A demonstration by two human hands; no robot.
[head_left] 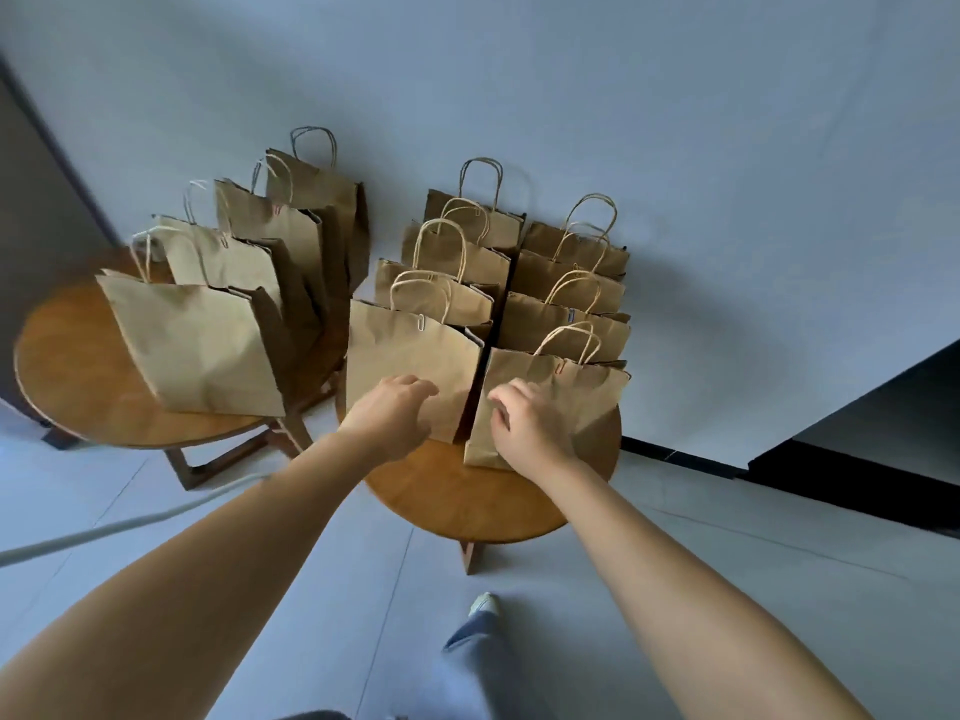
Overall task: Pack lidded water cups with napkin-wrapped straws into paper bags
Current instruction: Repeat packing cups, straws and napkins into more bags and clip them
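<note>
I am reaching both arms over the nearer round table (467,504), my left hand (387,418) lying with loosely curled fingers against the face of the front-left paper bag (410,356) and my right hand (530,426) resting on the front-right paper bag (587,389), neither hand clearly gripping. Whether either thumb is pinching paper is hidden, and the bags' contents are standing out of sight, with more bags crowding the second table (78,371).
</note>
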